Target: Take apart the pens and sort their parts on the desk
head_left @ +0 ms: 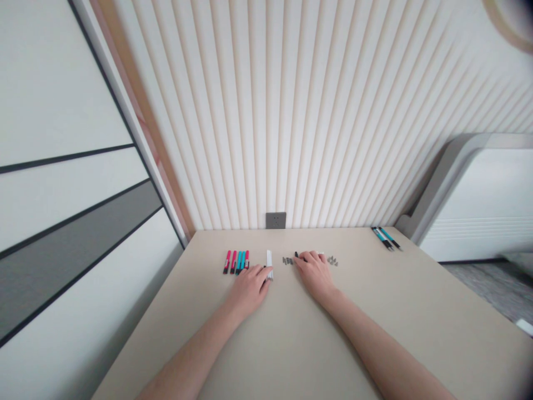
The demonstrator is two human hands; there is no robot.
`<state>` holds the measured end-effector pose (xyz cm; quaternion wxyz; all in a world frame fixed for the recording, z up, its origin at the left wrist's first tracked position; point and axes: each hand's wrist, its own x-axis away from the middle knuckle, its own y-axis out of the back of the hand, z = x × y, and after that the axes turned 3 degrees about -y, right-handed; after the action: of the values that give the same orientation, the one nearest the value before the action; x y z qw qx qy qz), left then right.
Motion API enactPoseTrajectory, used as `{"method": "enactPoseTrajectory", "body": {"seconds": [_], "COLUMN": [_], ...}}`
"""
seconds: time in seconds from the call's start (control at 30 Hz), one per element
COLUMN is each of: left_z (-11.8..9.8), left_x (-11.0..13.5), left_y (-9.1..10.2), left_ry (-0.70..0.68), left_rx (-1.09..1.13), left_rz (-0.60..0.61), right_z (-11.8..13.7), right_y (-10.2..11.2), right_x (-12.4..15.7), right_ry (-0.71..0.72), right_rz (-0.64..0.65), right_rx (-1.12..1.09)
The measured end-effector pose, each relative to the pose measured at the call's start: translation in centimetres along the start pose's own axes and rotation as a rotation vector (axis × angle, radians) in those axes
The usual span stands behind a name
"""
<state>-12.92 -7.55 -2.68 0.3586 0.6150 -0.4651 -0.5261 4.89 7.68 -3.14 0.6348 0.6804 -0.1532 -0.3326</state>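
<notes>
My left hand [250, 286] rests low over the table with its fingers curled. Its thumb and fingertips close at the near end of several thin white rods [268, 258] lying side by side. Left of that hand lies a row of pink pen barrels [227, 261] and turquoise pen barrels [241, 260] with black ends. My right hand [313, 272] is bent over small parts, and a black piece [296, 254] shows beside its fingers. What those fingers hold is hidden. Small dark grey pieces [287, 260] lie left of it, and small grey cone-like tips [332, 260] to its right.
Turquoise-and-black pens [383, 238] lie at the table's far right corner. The beige table [266, 355] meets a ribbed white wall [258, 111] with a dark socket [275, 220]. A white cabinet [62, 83] stands left, and a pale headboard [478, 205] right.
</notes>
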Motion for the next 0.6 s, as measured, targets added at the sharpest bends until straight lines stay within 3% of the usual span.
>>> {"method": "enactPoseTrajectory", "body": {"seconds": [0.3, 0.6], "left_z": [-0.04, -0.02], "left_x": [-0.04, -0.06], "left_y": [0.15, 0.05], "left_ry": [0.004, -0.002], "left_rx": [-0.013, -0.01], "left_rz": [0.022, 0.015], "right_z": [0.17, -0.34], "right_y": [0.82, 0.23], "right_x": [0.07, 0.49], "right_ry": [0.036, -0.068], "right_rz": [0.005, 0.001], "right_rx": [0.075, 0.093]}}
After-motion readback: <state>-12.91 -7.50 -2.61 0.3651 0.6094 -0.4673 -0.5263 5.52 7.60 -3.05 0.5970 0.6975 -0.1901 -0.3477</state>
